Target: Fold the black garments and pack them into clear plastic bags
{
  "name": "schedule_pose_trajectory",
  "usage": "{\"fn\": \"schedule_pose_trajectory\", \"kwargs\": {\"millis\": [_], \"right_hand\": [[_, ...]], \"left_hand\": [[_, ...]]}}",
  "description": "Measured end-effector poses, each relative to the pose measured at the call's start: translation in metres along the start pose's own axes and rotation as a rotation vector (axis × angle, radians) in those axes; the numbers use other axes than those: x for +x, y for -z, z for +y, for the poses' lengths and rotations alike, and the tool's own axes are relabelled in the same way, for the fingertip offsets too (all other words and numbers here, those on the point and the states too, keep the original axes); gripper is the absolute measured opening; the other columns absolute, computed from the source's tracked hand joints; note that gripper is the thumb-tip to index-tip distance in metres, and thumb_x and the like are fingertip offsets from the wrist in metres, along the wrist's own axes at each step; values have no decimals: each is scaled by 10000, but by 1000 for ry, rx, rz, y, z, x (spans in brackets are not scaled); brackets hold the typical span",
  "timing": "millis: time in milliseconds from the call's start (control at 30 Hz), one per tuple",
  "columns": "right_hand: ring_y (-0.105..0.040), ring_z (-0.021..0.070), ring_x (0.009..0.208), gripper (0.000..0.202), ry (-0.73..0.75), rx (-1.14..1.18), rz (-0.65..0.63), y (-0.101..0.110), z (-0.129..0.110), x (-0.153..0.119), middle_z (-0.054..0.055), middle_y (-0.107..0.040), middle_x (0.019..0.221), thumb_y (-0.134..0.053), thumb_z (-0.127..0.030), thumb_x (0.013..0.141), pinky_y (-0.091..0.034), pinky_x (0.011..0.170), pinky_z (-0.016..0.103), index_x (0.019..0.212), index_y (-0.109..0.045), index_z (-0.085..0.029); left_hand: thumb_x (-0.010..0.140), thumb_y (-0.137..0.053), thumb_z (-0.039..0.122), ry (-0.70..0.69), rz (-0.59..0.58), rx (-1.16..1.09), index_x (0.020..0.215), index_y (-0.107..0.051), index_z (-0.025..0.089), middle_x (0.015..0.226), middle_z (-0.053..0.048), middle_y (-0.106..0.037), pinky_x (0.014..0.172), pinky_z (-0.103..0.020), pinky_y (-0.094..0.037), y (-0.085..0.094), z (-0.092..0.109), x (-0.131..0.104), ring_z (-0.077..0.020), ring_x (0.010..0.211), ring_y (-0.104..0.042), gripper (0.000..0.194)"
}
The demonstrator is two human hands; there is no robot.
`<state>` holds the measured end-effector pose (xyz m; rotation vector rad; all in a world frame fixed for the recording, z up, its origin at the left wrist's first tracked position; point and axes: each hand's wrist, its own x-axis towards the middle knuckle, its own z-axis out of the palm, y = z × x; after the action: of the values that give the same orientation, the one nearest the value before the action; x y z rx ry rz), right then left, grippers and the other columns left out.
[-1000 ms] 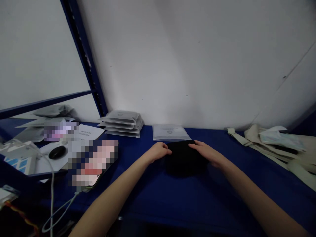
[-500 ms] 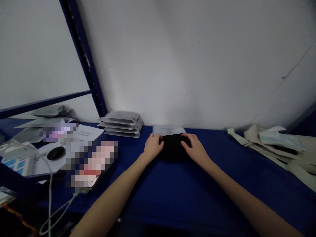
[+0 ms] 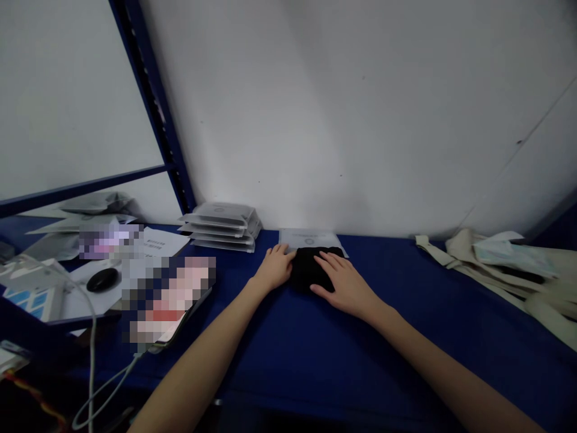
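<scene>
A compact black folded cloth (image 3: pixel 306 270) lies on the blue table (image 3: pixel 311 355) in front of me. My right hand (image 3: pixel 345 282) rests on its right part, fingers stretched out and spread. At the left edge of the cloth is my left hand (image 3: pixel 276 267), fingers extended and slightly apart, the thumb side touching or very near the fabric. Just behind the cloth, partly hidden by it, a clear plastic zip bag (image 3: pixel 297 236) with a small printed mark lies flat.
Stacked clear zip bags (image 3: pixel 220 219) stand left of centre against the white wall (image 3: pixel 315 120). At left are a phone (image 3: pixel 180 300) with a white cable (image 3: pixel 92 337), a black mouse (image 3: pixel 102 279) and papers (image 3: pixel 164 240). Beige fabric (image 3: pixel 469 252) lies at right.
My right hand has moved left and nearer, from the cloth's right edge onto its top, and its fingers have spread. The left hand has loosened and shifted slightly left. The cloth looks more compact.
</scene>
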<state>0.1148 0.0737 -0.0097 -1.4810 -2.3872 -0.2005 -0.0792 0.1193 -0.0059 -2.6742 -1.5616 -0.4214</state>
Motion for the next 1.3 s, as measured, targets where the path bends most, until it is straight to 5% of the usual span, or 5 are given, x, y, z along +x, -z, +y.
{"fn": "schedule_pose_trajectory", "kwargs": {"millis": [267, 600, 900, 1300], "right_hand": [[-361, 314, 1274, 666, -6, 12, -69, 3, -1, -2, 148, -427, 1376, -515, -507, 766, -305, 1037, 471, 1322, -445, -146], [-317, 329, 1299, 732, 4, -27, -112, 3, -13, -6, 155, -356, 1421, -483, -562, 772, -302, 1035, 475, 1363, -394, -139], [-286, 326, 1313, 606, -17, -78, -57, -7, -16, 2, 139, -336, 1435, -435, -413, 848, -267, 1046, 496, 1388, -352, -151], [-264, 259, 1334, 550, 228, 51, -136, -6, 0, 7, 88, -343, 1439, -405, -434, 880, -250, 1063, 472, 1383, -361, -215]], "left_hand": [[869, -360, 175, -33, -20, -20, 1184, -543, 161, 1271, -105, -518, 987, -358, -353, -1, -2, 1, -220, 1207, -426, 364], [846, -321, 115, -11, -33, -21, 1338, -343, 136, 1437, -130, -314, 953, -392, -382, -4, -3, 0, -246, 1235, -370, 493], [807, -344, 99, -47, -1, -92, 1388, -225, 88, 1463, -154, -240, 983, -381, -356, -8, -6, 1, -247, 1280, -320, 594], [675, -373, 26, -46, -6, -210, 1413, -174, 152, 1474, -107, -212, 1026, -438, -291, -12, -10, 6, -256, 1319, -240, 775]]}}
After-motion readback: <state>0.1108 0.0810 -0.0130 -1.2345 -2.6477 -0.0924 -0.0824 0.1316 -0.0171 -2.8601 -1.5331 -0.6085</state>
